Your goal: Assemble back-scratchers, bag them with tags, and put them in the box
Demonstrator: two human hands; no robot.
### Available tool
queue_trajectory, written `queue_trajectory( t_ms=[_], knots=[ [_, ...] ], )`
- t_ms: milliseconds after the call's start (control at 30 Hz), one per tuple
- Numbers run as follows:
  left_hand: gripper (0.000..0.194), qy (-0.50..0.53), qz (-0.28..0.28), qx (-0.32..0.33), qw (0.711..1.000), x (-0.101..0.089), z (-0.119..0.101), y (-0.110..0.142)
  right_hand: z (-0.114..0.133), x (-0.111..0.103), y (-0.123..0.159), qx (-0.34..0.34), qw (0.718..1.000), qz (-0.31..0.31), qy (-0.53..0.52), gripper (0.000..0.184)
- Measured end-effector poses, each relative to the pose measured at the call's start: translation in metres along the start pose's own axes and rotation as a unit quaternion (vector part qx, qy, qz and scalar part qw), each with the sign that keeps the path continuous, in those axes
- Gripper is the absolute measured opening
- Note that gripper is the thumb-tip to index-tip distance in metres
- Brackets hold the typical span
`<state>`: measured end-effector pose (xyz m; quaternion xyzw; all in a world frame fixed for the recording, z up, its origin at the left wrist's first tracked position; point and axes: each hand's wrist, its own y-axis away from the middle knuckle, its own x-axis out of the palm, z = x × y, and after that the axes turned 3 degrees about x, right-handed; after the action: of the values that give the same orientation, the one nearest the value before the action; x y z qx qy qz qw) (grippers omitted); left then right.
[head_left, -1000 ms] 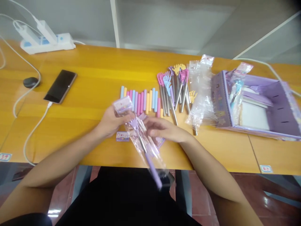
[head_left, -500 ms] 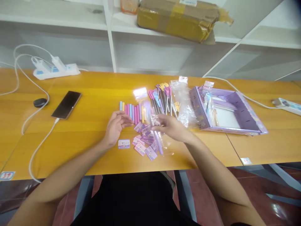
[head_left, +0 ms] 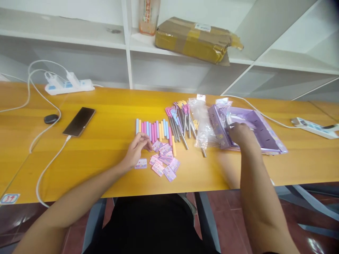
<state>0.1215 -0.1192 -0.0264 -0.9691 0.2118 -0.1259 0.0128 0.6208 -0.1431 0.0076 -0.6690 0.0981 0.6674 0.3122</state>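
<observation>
Loosely bent, with nothing seen in it, my left hand point(head_left: 138, 150) is open beside the row of pastel tubes point(head_left: 155, 132) and the small printed cards point(head_left: 165, 155). One card point(head_left: 141, 163) lies apart, just under that hand. My right hand point(head_left: 239, 134) reaches over the left side of the purple box point(head_left: 272, 141). Its fingers are closed at the lower end of a clear plastic packet point(head_left: 224, 112) with something purple inside; the fingertips are partly hidden. Between my hands lie several metal rods with hand-shaped coloured ends point(head_left: 182, 120) and a heap of clear plastic bags point(head_left: 202, 123).
A phone point(head_left: 79, 121) on a charging cable and a dark mouse-like object point(head_left: 51, 119) lie at the left. Power strips stand at the back left point(head_left: 70, 86) and far right point(head_left: 315, 127). A taped carton point(head_left: 193, 38) and a bottle point(head_left: 149, 17) are on the shelf.
My right hand has moved right, from above the cards to the purple box, carrying the clear packet. The left hand has stayed near the cards, its fingers more curled. The camera view has shifted.
</observation>
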Motion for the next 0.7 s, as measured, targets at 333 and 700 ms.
queue_trajectory(
  t_ms=[333, 700],
  knots=[
    [0.013, -0.313, 0.141, -0.02, 0.939, -0.001, -0.031, 0.012, 0.079, -0.021, 0.045, -0.095, 0.977, -0.096, -0.168, 0.03],
    [0.017, -0.545, -0.087, 0.071, 0.831, -0.08, -0.026, -0.04, 0.156, 0.01, 0.094, -0.17, 0.945, -0.018, -0.28, 0.028]
  ],
)
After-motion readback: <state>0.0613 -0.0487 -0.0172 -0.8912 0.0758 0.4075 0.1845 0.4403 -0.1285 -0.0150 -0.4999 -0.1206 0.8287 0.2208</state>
